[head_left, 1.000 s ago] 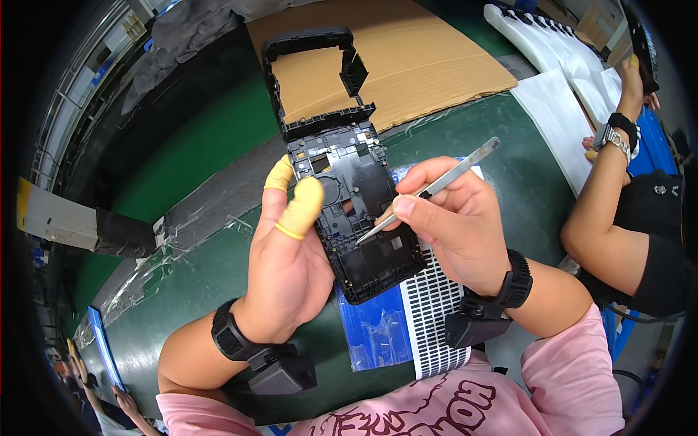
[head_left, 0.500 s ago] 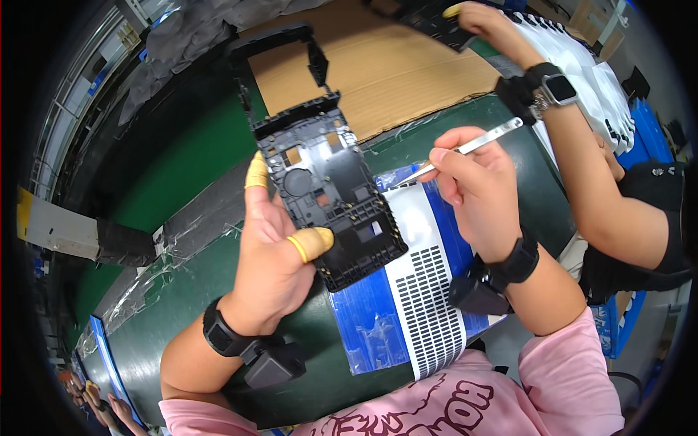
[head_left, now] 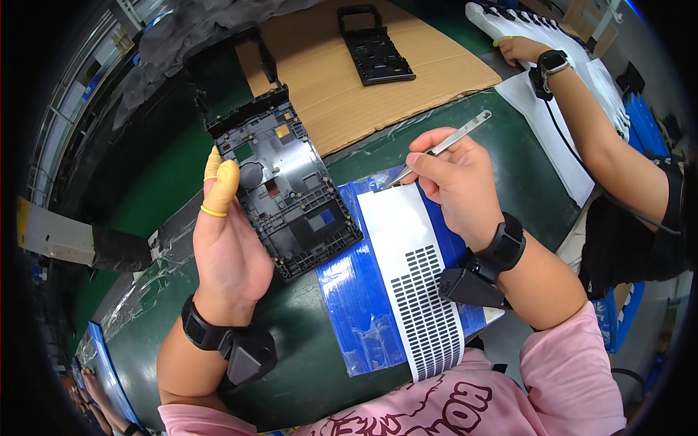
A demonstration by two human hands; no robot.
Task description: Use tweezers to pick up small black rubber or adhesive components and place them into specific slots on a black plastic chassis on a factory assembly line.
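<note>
My left hand (head_left: 229,247), with yellow finger cots on thumb and finger, grips a black plastic housing (head_left: 280,185) by its left side. The housing is held tilted above the bench, its ribbed, cut-out inner face toward me and its open frame end pointing away. In my right hand (head_left: 462,182) is a pair of metal tweezers (head_left: 454,136), pinched between thumb and fingers. The tweezer tips come down at the far edge of a white label sheet (head_left: 382,225) bearing rows of small black stickers. Whether the tips hold a sticker, I cannot tell.
Under the sheet lies a blue taped board (head_left: 363,312) on the green bench (head_left: 153,341). Brown cardboard (head_left: 313,65) carries a second black housing (head_left: 376,54). At right, a co-worker's hand (head_left: 520,49) is at a row of white sheets (head_left: 502,22).
My left hand and the housing have shifted left. My right hand has moved slightly left with the tweezers. The co-worker has let go of the second housing on the cardboard and moved right.
</note>
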